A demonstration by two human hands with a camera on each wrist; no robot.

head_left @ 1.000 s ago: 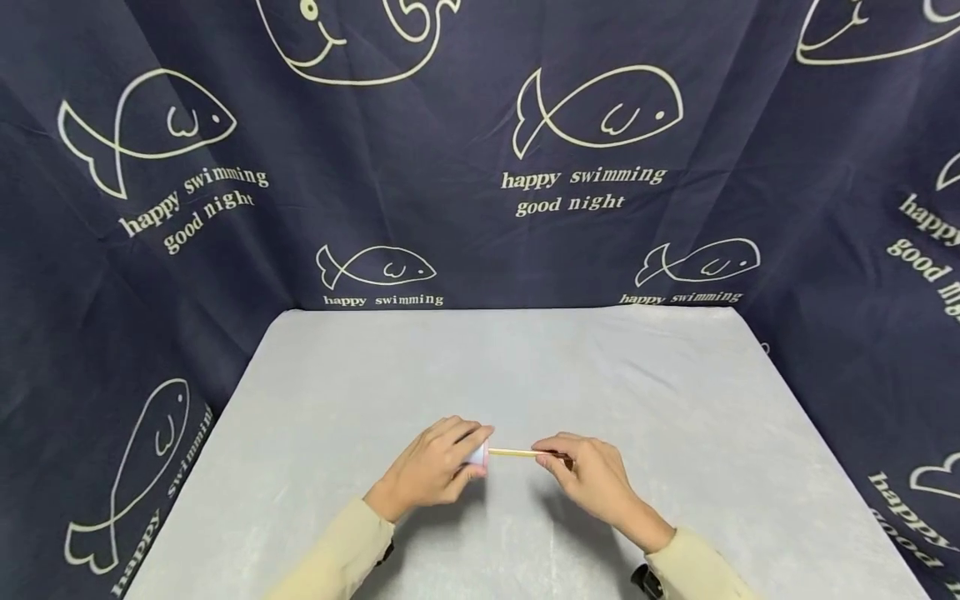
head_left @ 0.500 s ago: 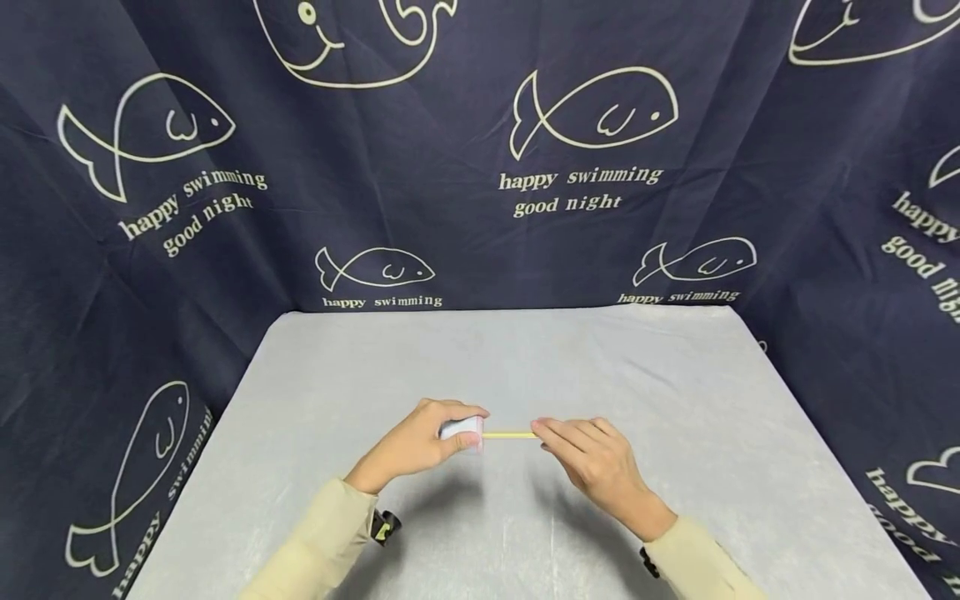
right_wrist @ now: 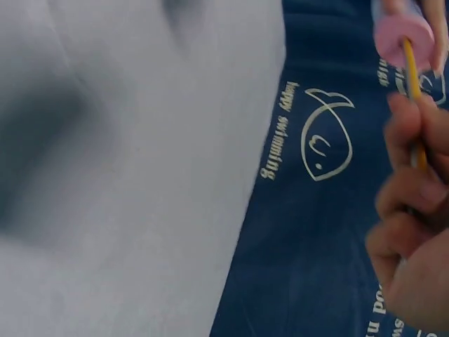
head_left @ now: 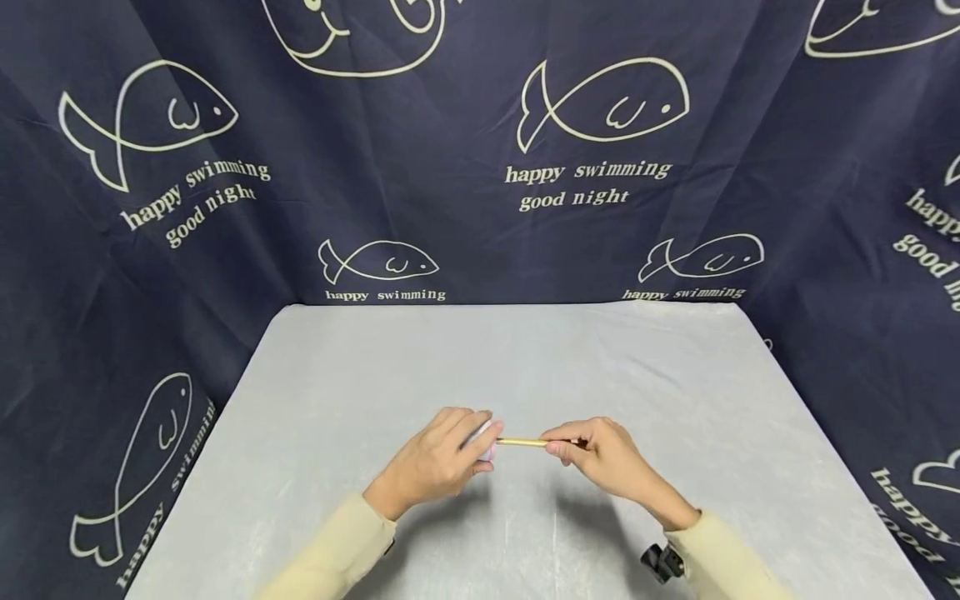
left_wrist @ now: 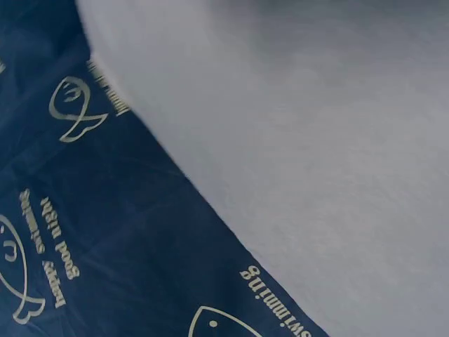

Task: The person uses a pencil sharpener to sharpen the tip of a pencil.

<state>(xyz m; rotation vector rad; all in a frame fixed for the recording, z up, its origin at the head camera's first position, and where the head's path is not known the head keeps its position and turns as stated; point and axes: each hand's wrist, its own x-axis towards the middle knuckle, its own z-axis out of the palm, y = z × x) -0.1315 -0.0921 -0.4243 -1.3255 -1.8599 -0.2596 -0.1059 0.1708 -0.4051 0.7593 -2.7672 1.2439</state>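
My left hand (head_left: 431, 462) grips a small pale-blue pencil sharpener with a round pink end (right_wrist: 393, 41), its fingers wrapped over most of the body. A yellow pencil (head_left: 521, 442) has its tip in the hole at the centre of that pink end. On the other side, my right hand (head_left: 611, 454) pinches the pencil between thumb and fingers, and its rear part runs back into the palm. Pencil and sharpener lie nearly in line, level above the table. The left wrist view catches neither hand.
A table with a pale grey cloth (head_left: 375, 358) spreads beneath both hands. Dark blue curtains (head_left: 465, 192) printed with fish and lettering hang behind it and along both sides. A black wrist device (head_left: 662, 563) sits at the right sleeve.
Over the last second my left hand rolled thumb-up with the sharpener, then back to knuckles-up. My right hand also turned and turned back on the pencil. The pencil stays in the sharpener.
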